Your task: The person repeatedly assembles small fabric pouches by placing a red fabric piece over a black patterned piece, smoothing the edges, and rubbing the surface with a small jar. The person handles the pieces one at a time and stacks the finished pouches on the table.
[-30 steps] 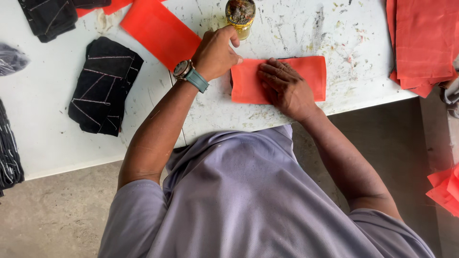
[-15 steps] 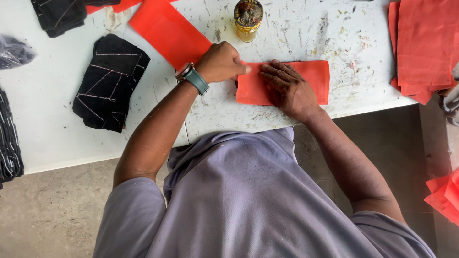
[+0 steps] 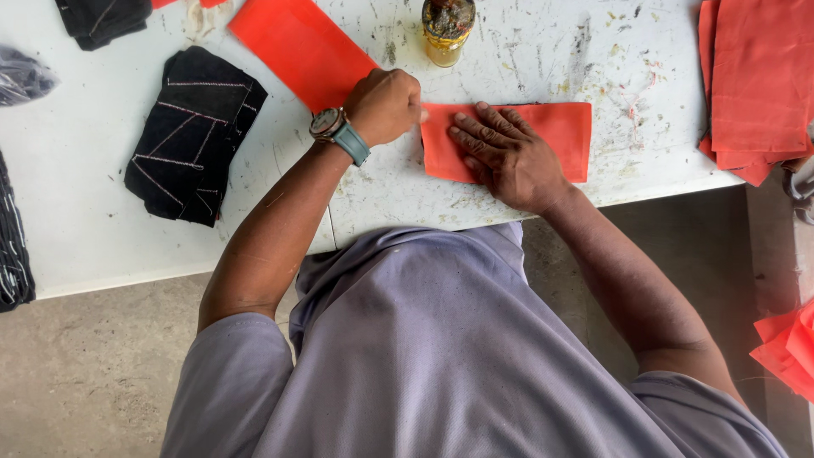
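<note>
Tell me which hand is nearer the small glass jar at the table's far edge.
Left. The left hand, a closed fist, sits just below-left of the jar; the right hand lies flat on the orange piece, farther off.

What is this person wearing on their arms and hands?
Both arms are bare below short lavender-grey sleeves. The left hand has a wristwatch with a round face and teal strap at the wrist. The right hand wears nothing; no gloves.

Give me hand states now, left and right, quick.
Left hand: closed in a fist at the left edge of the red fabric piece; whatever it grips is hidden.
Right hand: open, fingers spread, pressing flat on the red fabric piece.
</note>
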